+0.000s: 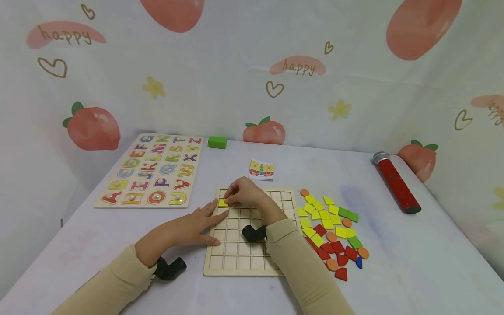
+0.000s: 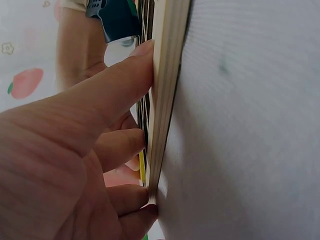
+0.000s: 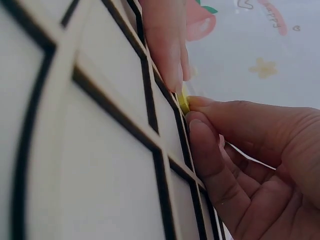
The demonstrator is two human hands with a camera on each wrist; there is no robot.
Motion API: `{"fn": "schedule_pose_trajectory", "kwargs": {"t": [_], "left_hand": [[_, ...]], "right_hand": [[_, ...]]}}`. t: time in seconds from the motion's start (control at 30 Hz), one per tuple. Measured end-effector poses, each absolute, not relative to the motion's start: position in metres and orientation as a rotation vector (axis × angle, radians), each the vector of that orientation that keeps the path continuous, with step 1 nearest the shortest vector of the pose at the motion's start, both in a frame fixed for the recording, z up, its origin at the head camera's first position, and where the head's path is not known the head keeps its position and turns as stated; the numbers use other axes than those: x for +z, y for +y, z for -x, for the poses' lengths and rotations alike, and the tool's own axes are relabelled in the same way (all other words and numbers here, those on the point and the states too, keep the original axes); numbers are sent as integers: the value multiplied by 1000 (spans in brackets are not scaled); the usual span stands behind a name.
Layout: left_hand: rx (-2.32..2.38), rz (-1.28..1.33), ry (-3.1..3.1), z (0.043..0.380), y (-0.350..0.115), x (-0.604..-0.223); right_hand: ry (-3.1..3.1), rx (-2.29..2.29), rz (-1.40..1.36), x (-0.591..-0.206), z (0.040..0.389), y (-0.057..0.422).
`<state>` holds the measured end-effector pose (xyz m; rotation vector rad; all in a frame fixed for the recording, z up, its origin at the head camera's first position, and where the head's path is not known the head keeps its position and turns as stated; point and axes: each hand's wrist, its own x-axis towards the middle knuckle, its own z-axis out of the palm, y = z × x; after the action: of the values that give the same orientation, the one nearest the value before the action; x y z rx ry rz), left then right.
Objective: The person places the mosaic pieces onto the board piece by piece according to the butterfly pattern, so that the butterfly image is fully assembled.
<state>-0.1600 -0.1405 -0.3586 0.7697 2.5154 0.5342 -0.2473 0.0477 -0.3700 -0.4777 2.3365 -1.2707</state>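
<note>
My right hand (image 1: 247,192) pinches a small yellow tile (image 1: 222,203) at a cell in the left column, near the far left corner of the wooden grid board (image 1: 229,262). In the right wrist view, thumb and fingertips meet at the edge of this tile (image 3: 183,103), which stands partly hidden behind them. My left hand (image 1: 191,228) rests with spread fingers on the board's left side. Seen from the left wrist, its thumb and fingertips touch the board's edge (image 2: 166,85). Most visible grid cells hold no tile.
Loose yellow, red, green, orange and blue tiles (image 1: 326,222) lie right of the board. Behind it is a butterfly pattern card (image 1: 261,169). An alphabet puzzle (image 1: 134,175) and a green block (image 1: 217,142) are at the back left, a red microphone (image 1: 397,183) at the right.
</note>
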Motion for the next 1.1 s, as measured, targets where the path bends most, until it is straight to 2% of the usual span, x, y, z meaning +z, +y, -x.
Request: {"fn": "schedule_pose_trajectory", "kwargs": {"t": [0.27,0.5,0.73,1.1], "left_hand": [[538,-762,2512,160,-143,-359],[553,-773,2500,161,-142,-359],[559,-751,2509,161,-141,-359],[572,-759,2502,160,-140,-359]], "right_hand": [[2356,-1261,482,-365,246,50],[2365,-1276,436,-343,237,74],[2420,-1366,370,-323,229,125],[2578,-1346,48,-332,222,216]]}}
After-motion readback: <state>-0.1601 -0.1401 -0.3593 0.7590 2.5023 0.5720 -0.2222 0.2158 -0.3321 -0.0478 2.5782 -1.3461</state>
